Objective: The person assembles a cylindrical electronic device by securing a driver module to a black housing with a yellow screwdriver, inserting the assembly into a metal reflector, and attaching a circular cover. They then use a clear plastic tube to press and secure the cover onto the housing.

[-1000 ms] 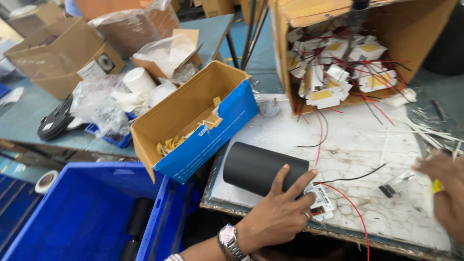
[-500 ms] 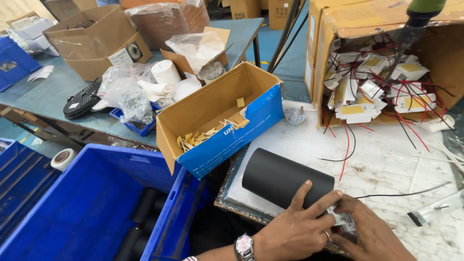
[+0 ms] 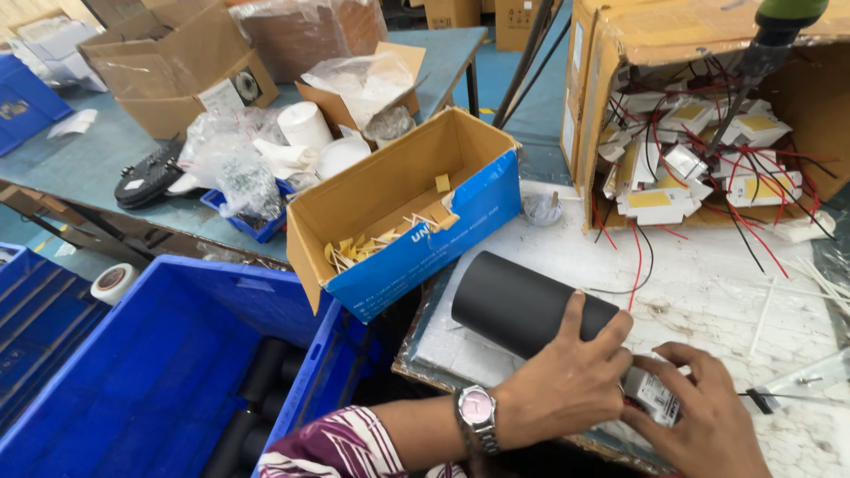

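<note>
A black cylinder housing (image 3: 518, 301) lies on its side on the white worktop (image 3: 708, 292). My left hand (image 3: 567, 381), with a wristwatch, wraps over the cylinder's near end. Just to its right, my right hand (image 3: 708, 420) holds a small white module (image 3: 653, 395) with a label, pressed against that same end. Red and black wires (image 3: 633, 265) run from the cylinder across the top.
An open cardboard box (image 3: 407, 204) with yellow scraps stands left of the cylinder. A big tipped carton (image 3: 708, 115) holds several white modules with wires. A blue crate (image 3: 159, 372) at lower left holds more black cylinders. White cable ties (image 3: 815, 283) lie at right.
My right hand came in from the far right and now holds the small white module at the cylinder's end. My left hand stayed on the cylinder. The view shifted left.
</note>
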